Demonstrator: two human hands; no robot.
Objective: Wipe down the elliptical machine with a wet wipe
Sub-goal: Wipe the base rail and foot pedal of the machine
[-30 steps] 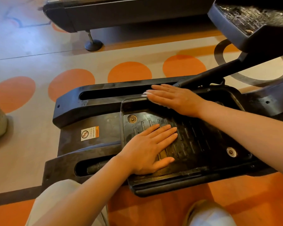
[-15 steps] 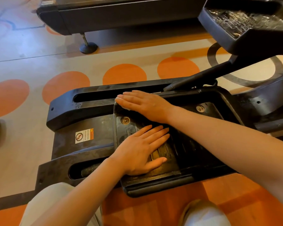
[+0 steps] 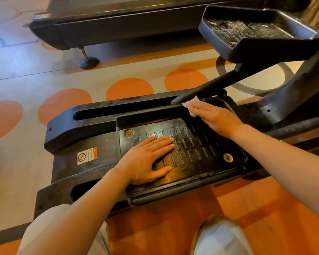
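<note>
A white wet wipe [image 3: 191,105] is pressed under the flat, straight fingers of the right hand [image 3: 216,116] against the far rim of the near pedal [image 3: 191,150]. The pedal's long axis is seen running left to right, its ribbed tread facing up. The left hand [image 3: 147,161] is laid flat, fingers straight and together, on the tread, well apart from the wipe. Left of the pedal, a warning sticker [image 3: 87,155] is seen on the black base [image 3: 66,133]. Beyond the pedal, a second pedal [image 3: 250,32] is raised above the orange-dotted floor [image 3: 66,105].
</note>
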